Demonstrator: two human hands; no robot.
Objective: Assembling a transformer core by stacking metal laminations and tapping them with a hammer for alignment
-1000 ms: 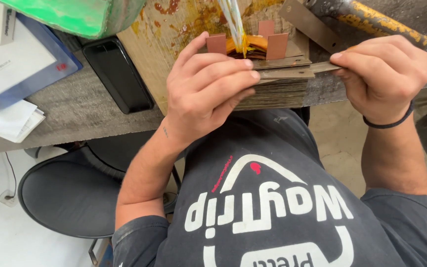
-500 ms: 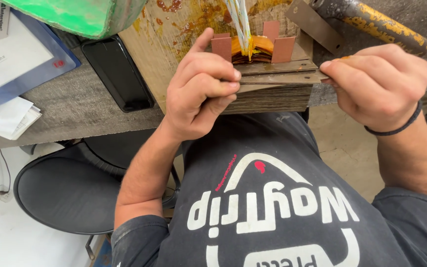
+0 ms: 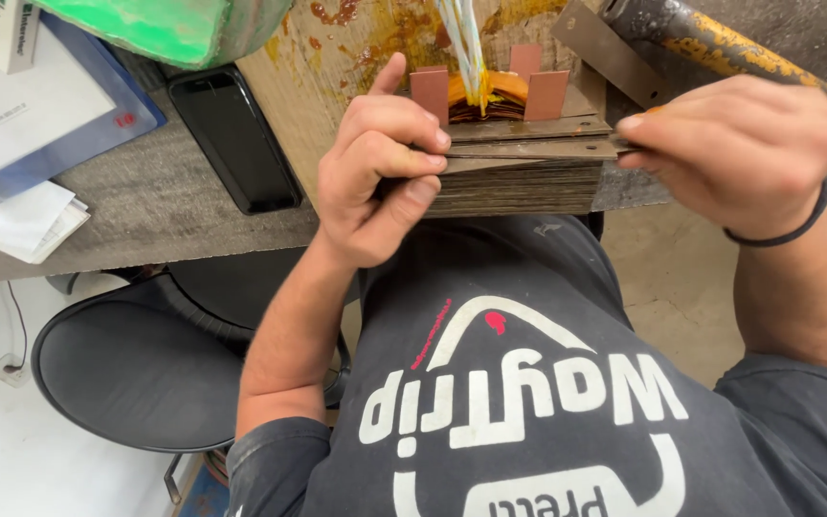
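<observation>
Head view: both hands (image 3: 380,168) pinch a metal strip (image 3: 528,149) lying left-right.

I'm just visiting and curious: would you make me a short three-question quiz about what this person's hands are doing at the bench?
1. True or false: the left hand rests on the stack of thin brown metal plates.
2. Which lies left of that stack: A) black smartphone, B) a red mug, C) a saw?
3. Fill in: the right hand wears a black ____ at the wrist.

Key: 1 true; 2 A; 3 band.
</observation>
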